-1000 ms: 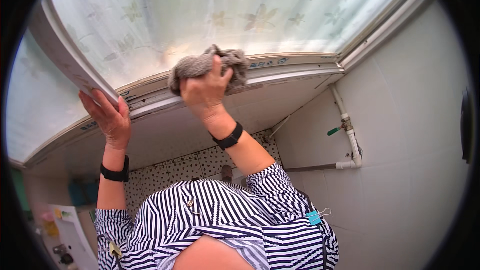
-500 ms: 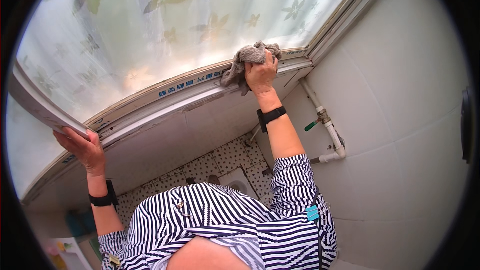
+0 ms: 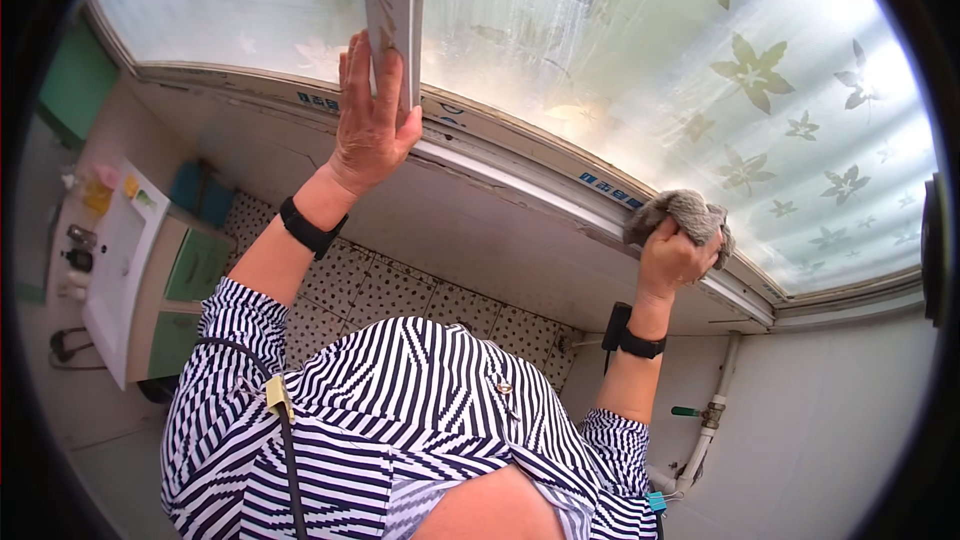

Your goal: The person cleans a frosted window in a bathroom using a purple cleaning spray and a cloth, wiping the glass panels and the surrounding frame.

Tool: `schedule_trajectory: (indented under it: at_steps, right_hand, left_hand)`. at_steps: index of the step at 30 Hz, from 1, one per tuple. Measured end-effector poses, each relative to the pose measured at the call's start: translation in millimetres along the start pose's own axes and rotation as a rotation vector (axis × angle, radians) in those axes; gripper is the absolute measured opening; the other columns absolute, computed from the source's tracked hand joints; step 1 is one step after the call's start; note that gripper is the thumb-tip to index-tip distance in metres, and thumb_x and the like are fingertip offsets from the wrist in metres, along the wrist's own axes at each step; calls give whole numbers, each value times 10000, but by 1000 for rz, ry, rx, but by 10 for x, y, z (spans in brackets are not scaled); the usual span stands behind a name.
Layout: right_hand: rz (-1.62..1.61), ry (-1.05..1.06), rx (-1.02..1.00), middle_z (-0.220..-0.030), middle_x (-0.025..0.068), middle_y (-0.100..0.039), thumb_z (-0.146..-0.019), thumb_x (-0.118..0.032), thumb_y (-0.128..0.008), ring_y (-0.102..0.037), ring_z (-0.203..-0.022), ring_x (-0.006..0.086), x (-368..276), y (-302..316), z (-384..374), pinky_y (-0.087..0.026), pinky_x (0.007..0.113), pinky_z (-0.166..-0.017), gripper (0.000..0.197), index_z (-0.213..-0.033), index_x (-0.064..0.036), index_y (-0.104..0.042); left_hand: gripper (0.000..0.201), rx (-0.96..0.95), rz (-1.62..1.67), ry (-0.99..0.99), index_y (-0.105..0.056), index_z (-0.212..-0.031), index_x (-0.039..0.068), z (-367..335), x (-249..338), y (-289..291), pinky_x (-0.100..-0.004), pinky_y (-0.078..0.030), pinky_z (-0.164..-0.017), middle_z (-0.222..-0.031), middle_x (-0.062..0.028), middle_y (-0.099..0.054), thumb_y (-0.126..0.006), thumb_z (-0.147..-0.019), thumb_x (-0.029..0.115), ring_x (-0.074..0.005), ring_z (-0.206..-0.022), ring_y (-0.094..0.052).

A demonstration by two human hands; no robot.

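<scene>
My right hand (image 3: 682, 258) is closed round a bunched grey-brown cloth (image 3: 680, 212). The cloth presses on the bottom rail (image 3: 540, 185) of a window frame. Against the upright white window bar (image 3: 395, 0) rests my left hand (image 3: 372, 125), fingers stretched upward and holding nothing. Behind both hands is frosted glass (image 3: 640, 60) with green leaf shapes on it. Each wrist wears a black band.
A white pipe (image 3: 708, 430) with a green-handled valve (image 3: 686, 411) runs up the wall at lower right. To the left stands a white washbasin (image 3: 122, 250) over green cabinet doors (image 3: 195, 265). Spotted tiles (image 3: 400, 295) cover the floor below.
My view has swung left, bringing in the washbasin. The cloth in my right hand has moved left along the rail, away from the corner. My left hand stays at the upright bar, its fingers now straighter.
</scene>
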State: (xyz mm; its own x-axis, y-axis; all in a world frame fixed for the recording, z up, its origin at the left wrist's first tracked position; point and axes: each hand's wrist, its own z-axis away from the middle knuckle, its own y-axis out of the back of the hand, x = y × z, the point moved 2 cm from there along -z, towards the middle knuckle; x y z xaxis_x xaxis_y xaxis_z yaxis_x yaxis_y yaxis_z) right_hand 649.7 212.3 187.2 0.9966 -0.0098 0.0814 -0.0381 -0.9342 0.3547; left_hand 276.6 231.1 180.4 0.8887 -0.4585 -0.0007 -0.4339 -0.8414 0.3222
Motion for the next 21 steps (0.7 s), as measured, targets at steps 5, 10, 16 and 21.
schedule_trajectory:
  at_steps: [5,10,16,21]
  right_hand:
    - [-291,267,-91,-915,50,-522,-670,-221,-624,-469,-1021,233,-1579,52,-252,-305,433,-758,173,-804,-111,-619]
    - [-425,574,-175,-1094,1,-486,-689,-178,-555,-410,-1123,161,-2534,77,-405,-327,462,-862,221,-876,-92,-635]
    - [-295,548,-241,-1030,-25,-514,-670,-151,-580,-468,-1036,142,-2075,72,-378,-334,462,-817,309,-973,-107,-621]
    - [-227,431,-282,-981,-23,-538,-684,-136,-592,-490,-965,154,-1801,154,-315,-360,454,-761,296,-976,-97,-621]
  left_hand:
    - [917,-1,-68,16,-144,-1410,91,9,-45,153,-514,-173,-1069,-1367,-273,-227,-642,-641,93,-421,-1286,-241]
    - [936,-30,-51,44,-151,-1412,132,-18,-70,222,-581,-7,-1036,-1407,-215,-181,-700,-659,229,-369,-1324,-186]
    - [852,-96,-126,64,-197,-1388,72,-3,-212,320,-575,-13,-1037,-1388,-226,-214,-646,-687,251,-379,-1312,-196]
    - [849,-92,-118,72,-202,-1392,77,132,-251,329,-563,-18,-1047,-1405,-216,-195,-640,-675,200,-374,-1321,-181]
